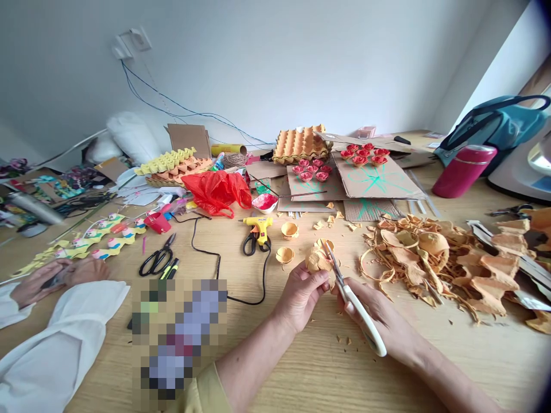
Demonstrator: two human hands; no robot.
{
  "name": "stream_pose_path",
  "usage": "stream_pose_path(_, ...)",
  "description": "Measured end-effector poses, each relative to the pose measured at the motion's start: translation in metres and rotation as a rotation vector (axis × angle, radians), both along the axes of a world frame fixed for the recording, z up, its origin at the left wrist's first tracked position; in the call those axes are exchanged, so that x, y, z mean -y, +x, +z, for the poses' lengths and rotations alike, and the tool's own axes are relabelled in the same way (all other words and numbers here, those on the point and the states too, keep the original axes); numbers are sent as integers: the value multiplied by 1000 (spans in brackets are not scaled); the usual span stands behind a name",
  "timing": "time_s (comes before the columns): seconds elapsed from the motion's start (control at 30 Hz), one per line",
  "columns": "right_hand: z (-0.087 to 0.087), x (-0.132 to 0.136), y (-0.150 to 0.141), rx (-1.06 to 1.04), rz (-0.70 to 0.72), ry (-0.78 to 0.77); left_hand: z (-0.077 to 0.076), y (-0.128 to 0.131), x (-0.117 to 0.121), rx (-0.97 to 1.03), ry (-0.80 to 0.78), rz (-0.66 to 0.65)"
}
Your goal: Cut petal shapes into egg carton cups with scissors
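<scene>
My left hand (301,292) is closed around a small orange egg-carton cup piece (317,261), held just above the wooden table (301,367). My right hand (379,312) grips white-handled scissors (360,315), and their blades (332,261) sit against the right side of the piece. Two cut orange cups (284,254) (290,229) lie on the table just left of my hands.
A heap of orange carton scraps (447,261) lies to the right. A yellow glue gun (258,225) with black cord, black scissors (158,259), a red bag (217,190), egg trays (300,143), red paper flowers on cardboard (361,154) and a magenta bottle (462,171) surround me. Another person's white-sleeved arms (64,321) rest at left.
</scene>
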State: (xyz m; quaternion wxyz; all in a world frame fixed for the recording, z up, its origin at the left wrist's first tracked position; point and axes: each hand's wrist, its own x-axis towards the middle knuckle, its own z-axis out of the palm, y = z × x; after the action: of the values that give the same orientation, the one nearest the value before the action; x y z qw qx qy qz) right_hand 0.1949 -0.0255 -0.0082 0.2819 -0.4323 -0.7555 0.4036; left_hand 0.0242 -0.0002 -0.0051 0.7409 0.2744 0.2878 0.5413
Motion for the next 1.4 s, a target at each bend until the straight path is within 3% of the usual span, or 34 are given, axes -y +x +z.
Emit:
stream_pose_path(0.33, 1, 0, -2, -10, 48, 32, 4, 3, 3, -29, 28, -19)
stream_pose_path(0.63, -8, -1, 1, 22, 31, 56, 6, 3, 3, -21, 49, -28)
stream_pose_path(1.4, -6, 1, 1, 34, -5, 81, -3, -3, -1, 10, 46, -7)
